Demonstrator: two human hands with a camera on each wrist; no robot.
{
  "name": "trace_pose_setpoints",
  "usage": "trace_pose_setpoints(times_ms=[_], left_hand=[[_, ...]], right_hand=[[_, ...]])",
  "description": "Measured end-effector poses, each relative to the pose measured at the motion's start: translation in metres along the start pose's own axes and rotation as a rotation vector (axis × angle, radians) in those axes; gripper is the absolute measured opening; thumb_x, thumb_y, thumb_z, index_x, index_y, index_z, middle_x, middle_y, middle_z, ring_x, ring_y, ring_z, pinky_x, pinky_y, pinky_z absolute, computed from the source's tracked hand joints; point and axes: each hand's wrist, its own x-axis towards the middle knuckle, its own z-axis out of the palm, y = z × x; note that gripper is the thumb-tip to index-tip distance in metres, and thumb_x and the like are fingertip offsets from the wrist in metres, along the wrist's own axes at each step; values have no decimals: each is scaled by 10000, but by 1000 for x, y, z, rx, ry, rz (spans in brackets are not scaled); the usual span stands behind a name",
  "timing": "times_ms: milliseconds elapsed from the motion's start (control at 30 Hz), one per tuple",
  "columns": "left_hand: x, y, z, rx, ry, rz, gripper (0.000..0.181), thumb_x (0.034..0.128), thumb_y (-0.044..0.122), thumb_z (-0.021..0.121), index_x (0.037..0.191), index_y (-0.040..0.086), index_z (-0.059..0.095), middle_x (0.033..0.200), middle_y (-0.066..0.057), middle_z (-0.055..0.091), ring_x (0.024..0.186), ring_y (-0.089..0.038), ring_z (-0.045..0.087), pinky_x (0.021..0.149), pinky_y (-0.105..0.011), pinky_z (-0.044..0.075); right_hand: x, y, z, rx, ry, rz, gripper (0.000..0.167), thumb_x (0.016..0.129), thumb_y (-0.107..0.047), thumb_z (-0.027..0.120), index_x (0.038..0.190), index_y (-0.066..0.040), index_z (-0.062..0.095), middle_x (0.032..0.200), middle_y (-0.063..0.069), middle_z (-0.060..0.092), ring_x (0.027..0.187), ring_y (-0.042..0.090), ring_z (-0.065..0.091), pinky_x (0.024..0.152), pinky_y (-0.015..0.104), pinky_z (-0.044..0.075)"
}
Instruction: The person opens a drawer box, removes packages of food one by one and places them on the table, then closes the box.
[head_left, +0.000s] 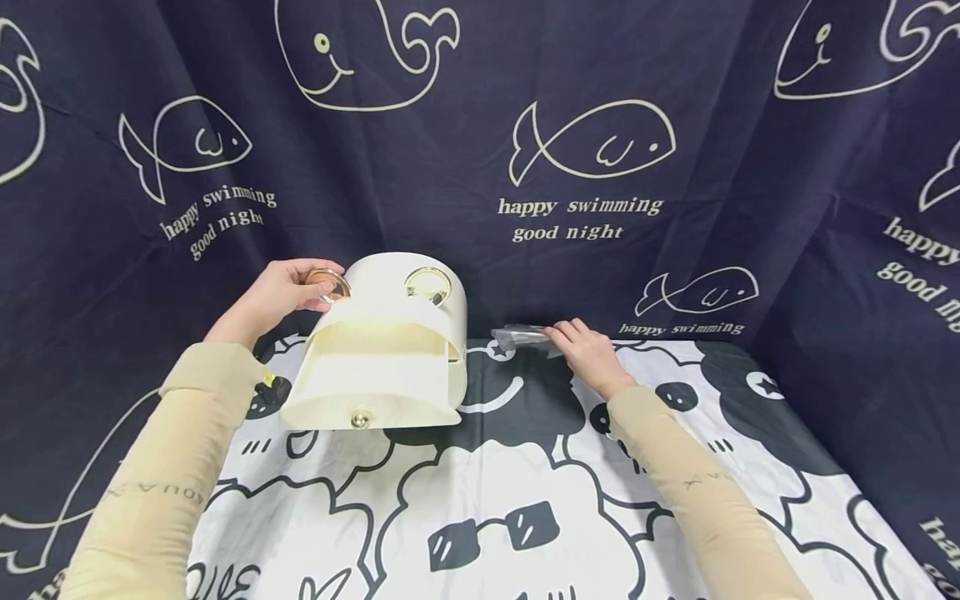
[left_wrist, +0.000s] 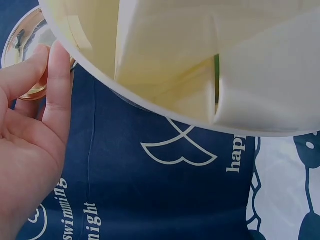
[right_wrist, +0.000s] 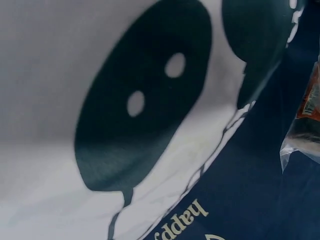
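A cream storage box [head_left: 390,279] with a rounded top stands at the back of the table. Its front drawer [head_left: 371,379] with a gold knob [head_left: 362,418] is pulled out. Two round, gold-rimmed pieces sit on the top like eyes. My left hand [head_left: 281,292] pinches the left gold-rimmed piece [left_wrist: 36,37] between thumb and fingers; in the left wrist view the box's cream edge [left_wrist: 165,112] curves beside it. Right of the box, my right hand [head_left: 588,354] grips a clear plastic bag [head_left: 522,336]. The right wrist view shows only part of the bag [right_wrist: 306,140], with an orange label; the hand is outside it.
A black-and-white cartoon cloth [head_left: 517,475] covers the table. Directly behind the box hangs a dark blue curtain [head_left: 450,183] with fish drawings, which also closes off both sides. The other gold-rimmed piece [head_left: 428,286] is on the box's right.
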Motion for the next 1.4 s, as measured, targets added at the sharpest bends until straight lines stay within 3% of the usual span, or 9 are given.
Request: trace_pose_setpoints(times_ms=[400, 700, 1000, 1167, 1400], left_hand=[[0, 0, 2, 19, 26, -9, 369, 905, 65, 617, 1260, -5, 546, 889, 82, 702, 787, -71, 667, 703, -245, 577], [1, 0, 3, 17, 32, -12, 369, 903, 70, 620, 1259, 3, 550, 899, 53, 705, 781, -75, 668, 700, -239, 575], [-1, 2, 3, -1, 36, -7, 340, 903, 25, 605, 1239, 0, 564, 918, 0, 709, 775, -78, 668, 687, -240, 577], [0, 3, 3, -4, 39, -8, 347, 895, 42, 623, 1235, 8, 568, 885, 43, 704, 771, -81, 669, 688, -243, 577], [0, 2, 3, 12, 40, -7, 352, 901, 38, 613, 1245, -9, 557, 884, 48, 702, 766, -75, 666, 688, -234, 575]], right_hand=[[-10, 2, 21, -37, -66, 37, 331, 841, 48, 519, 1119, -124, 565, 1020, 52, 557, 844, 252, 533, 446, 352, 469], [-10, 2, 35, -18, -105, 80, 239, 876, -84, 469, 1103, -128, 530, 988, 68, 512, 844, 271, 512, 412, 387, 447], [-9, 0, 39, 6, -108, 45, 226, 858, -86, 475, 1071, -123, 541, 959, 64, 514, 829, 267, 515, 428, 378, 451], [-14, 1, 39, 25, -148, 28, 220, 859, -55, 491, 1060, -127, 548, 964, 62, 511, 844, 267, 522, 432, 385, 458], [-17, 5, 33, 66, -221, -24, 303, 824, 3, 547, 1095, -131, 565, 1004, 52, 526, 887, 264, 530, 549, 405, 510]])
